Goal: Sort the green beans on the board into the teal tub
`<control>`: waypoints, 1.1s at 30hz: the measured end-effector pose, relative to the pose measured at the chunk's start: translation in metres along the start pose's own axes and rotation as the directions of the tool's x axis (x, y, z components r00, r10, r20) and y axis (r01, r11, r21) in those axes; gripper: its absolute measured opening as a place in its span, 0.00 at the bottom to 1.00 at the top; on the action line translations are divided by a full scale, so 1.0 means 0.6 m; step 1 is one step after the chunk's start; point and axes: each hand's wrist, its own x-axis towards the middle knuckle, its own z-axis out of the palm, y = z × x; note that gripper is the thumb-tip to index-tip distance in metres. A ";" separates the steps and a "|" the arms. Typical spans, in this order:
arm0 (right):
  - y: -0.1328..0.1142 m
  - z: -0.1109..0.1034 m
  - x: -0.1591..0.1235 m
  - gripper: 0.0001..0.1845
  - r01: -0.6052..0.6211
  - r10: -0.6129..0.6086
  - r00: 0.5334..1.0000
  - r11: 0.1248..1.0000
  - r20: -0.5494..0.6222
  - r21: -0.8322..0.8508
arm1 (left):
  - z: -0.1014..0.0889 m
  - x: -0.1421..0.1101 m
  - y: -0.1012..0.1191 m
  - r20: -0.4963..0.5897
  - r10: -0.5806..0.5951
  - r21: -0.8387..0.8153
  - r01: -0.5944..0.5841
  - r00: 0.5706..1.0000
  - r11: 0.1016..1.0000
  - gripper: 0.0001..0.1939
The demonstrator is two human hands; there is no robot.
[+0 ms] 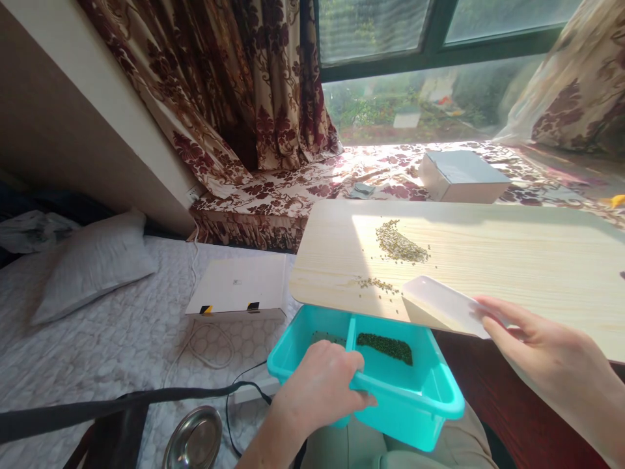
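My left hand (322, 381) is closed on the near rim of a turquoise two-compartment bin (405, 413), close to its divider. The bin sits tilted under the near edge of a pale wooden board (488, 241). A band of dark green beans (385, 348) lies in its right compartment; a few grains show in the left one, partly behind my hand. My right hand (537, 339) holds a white shallow tray (439, 299) by its right end, slanted on the board's near edge. A pile of small greenish beans (398, 244) and a smaller scatter of beans (378, 284) rest on the board.
A white flat box (239, 283) lies on the bed at left, near a pillow (97, 267). A steel bowl (194, 440) and a black strap (146, 397) are at lower left. Another box (463, 176) stands on the window ledge behind the board.
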 end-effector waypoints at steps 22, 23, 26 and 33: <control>-0.024 0.027 0.003 0.16 0.146 -0.147 0.989 0.982 0.001 0.122 | 0.001 0.001 0.002 -0.007 0.009 0.003 -0.009 1.000 1.000 0.15; -0.024 0.028 0.005 0.16 0.144 -0.143 0.990 0.984 -0.015 0.105 | 0.001 0.001 0.002 -0.006 0.006 0.002 -0.006 1.000 1.000 0.15; -0.026 0.035 0.008 0.17 0.170 -0.172 0.985 0.979 0.007 0.110 | 0.001 0.000 0.001 -0.006 0.001 -0.001 -0.001 1.000 1.000 0.15; -0.026 0.041 0.010 0.18 0.222 -0.229 0.973 0.957 0.019 0.187 | 0.003 -0.001 -0.006 -0.021 -0.004 -0.003 0.004 1.000 1.000 0.15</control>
